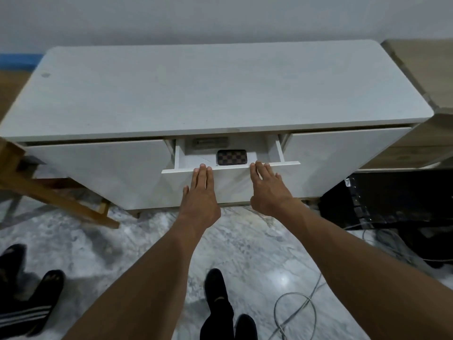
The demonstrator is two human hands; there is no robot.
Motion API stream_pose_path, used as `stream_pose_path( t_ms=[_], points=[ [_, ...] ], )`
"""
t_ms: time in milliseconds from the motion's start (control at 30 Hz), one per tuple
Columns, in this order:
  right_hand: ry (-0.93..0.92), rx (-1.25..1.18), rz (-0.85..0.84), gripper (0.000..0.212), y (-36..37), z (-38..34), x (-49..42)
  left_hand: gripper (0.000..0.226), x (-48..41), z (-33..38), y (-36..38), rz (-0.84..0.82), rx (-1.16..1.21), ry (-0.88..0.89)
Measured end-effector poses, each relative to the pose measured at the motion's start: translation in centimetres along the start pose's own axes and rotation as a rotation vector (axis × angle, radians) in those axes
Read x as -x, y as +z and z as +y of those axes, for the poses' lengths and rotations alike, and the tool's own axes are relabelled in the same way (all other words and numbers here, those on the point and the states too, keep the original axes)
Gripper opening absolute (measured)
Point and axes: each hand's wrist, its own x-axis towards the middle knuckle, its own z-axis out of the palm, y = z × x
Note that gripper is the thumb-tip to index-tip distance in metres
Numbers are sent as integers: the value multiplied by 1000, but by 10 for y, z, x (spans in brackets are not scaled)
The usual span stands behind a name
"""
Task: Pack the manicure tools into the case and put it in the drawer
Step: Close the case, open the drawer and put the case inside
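Checkered case inside open drawer, between flat, empty left hand and right hand.

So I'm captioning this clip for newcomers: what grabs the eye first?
Two bare hands, the left hand and right hand, lie flat against the front of the half-open drawer at the cabinet's middle. Inside it, near the front, lies the brown checkered case, closed.

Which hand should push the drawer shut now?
Probably either: the left hand and right hand both lie flat on the drawer front. The case is inside.
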Motion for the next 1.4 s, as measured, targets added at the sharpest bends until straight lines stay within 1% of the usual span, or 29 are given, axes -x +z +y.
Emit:
stream_pose_path(
  t_ms=[200, 400, 667, 767, 900, 1000, 1100, 1200, 1300, 1400],
  points=[
    [23, 22, 3, 89, -23, 3, -54, 96, -56, -6, -20, -7, 5, 21],
    [39, 3, -9, 89, -35, 3, -84, 96, -87, -11, -29, -23, 84, 51],
    [34, 30, 23, 92, -31, 4, -93, 98, -96, -16, -28, 3, 58, 87],
    [29, 35, 86, 90, -21, 4, -94, 97, -98, -16, -26, 29, 23, 86],
    [46, 33, 125, 89, -15, 0, -98, 97, -98, -7, -22, 78, 3, 35],
    [28, 57, 117, 90, -17, 2, -98, 94, -99, 1, -17, 103, 3, 1],
    [-7, 69, 94, 92, -23, 8, -97, 95, -102, 6, -20, 85, -7, -16],
    [-13, 94, 38, 93, -33, 12, -94, 93, -100, 4, -31, 5, 18, -15],
    [15, 38, -7, 85, -44, 14, -81, 87, -85, -3, -41, -27, 13, 17],
    [-2, -49, 42, 67, -64, 16, -60, 81, -65, -14, -42, -84, 48, -13]
  ],
)
